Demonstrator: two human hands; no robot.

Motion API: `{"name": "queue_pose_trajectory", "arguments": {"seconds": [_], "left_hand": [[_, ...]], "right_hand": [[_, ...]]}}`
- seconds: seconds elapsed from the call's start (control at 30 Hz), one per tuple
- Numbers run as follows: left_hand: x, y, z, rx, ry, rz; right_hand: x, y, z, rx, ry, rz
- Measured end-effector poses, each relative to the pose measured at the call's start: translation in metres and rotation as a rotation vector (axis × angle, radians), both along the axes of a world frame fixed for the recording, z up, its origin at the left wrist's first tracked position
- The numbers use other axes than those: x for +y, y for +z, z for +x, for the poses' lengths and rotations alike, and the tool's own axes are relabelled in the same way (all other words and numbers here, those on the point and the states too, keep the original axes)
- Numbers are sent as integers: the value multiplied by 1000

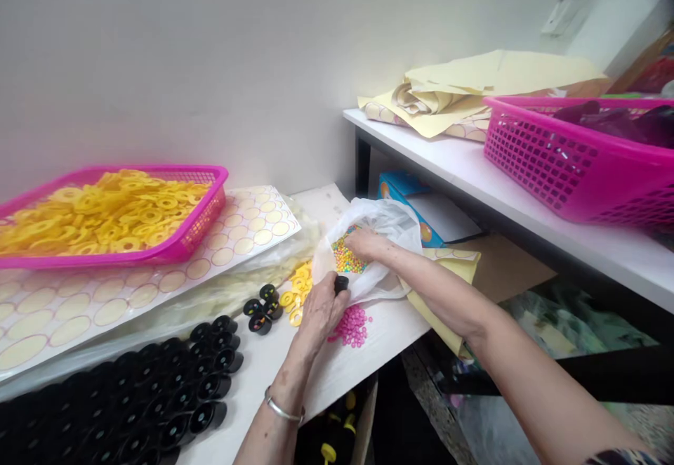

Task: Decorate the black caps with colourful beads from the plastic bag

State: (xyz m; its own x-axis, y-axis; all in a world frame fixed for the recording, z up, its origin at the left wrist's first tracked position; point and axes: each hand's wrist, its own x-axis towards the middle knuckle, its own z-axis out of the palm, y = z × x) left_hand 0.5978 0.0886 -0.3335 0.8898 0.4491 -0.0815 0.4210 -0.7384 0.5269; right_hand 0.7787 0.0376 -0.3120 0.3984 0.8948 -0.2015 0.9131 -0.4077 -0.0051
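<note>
Soft light leaves deep shadow beneath the shelf (pixel 447 161); frame edges stretch and blur.

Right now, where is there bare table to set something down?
Bare table shows between the black cups and left forearm, and a smaller patch right of the pink beads. Yellow rings crowd the space left of the white bag.

right hand (pixel 363 245) part-hidden, black cups (pixel 142 395) cropped
</note>
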Motion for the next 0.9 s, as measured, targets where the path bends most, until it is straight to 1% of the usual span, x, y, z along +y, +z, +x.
{"name": "queue_pose_trajectory", "arguments": {"seconds": [0.1, 0.2, 0.3, 0.4, 0.53, 0.63, 0.7, 0.77, 0.9], "left_hand": [[2, 2, 1, -28, 19, -23], [2, 2, 3, -26, 21, -20], [3, 1, 3, -12, 41, -28], [6, -3, 3, -41, 75, -86], [11, -8, 6, -152, 128, -195], [14, -11, 10, -240, 141, -256], [14, -13, 12, -277, 137, -282], [14, -16, 13, -302, 137, -283], [15, -22, 11, -290, 156, -287]], "right_hand": [[-4, 3, 1, -12, 25, 29], [-2, -2, -4, 26, 53, 75], [2, -9, -9, 150, 103, 119], [2, -14, -4, 307, 131, 205], [-8, -21, 9, 453, 93, 371], [-15, -26, 17, 566, 41, 478], [-18, -27, 19, 578, -12, 480], [-17, -28, 18, 530, -55, 445], [-6, -31, 8, 436, -82, 421]]}}
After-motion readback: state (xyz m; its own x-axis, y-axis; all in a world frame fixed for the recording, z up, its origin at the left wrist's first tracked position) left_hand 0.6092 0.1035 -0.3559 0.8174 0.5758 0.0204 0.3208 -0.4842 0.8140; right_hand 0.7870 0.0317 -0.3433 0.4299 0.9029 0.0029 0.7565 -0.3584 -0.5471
